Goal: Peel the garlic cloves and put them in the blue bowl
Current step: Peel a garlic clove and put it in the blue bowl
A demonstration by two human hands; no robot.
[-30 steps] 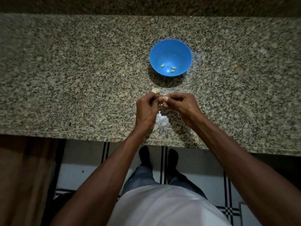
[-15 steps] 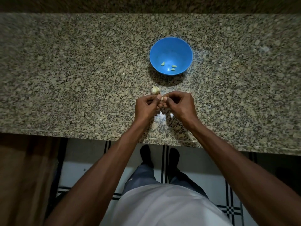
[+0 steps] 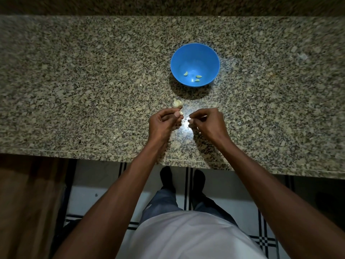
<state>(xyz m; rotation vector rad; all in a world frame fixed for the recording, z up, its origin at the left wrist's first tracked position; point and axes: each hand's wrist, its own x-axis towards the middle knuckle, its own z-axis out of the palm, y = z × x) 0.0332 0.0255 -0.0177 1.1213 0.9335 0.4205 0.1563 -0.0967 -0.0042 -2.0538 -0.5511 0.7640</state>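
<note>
Nearest the camera, a white shirt and grey trousers fill the lower edge, with two dark-socked feet on a white tiled floor crossed by black lines. Both forearms reach forward over the edge of the speckled granite counter. The left hand has its fingers curled in, thumb and fingertips pinching a pale garlic clove at its far tip. The right hand sits just beside it, a small gap apart, its fingers also curled with thumb and forefinger pressed together; whether a scrap of skin is between them is too small to tell. A bright patch of light falls on the counter between the hands. Just beyond the left hand lies a partial garlic bulb, on the counter. Farther on stands the blue bowl, upright, with three peeled cloves on its bottom
</note>
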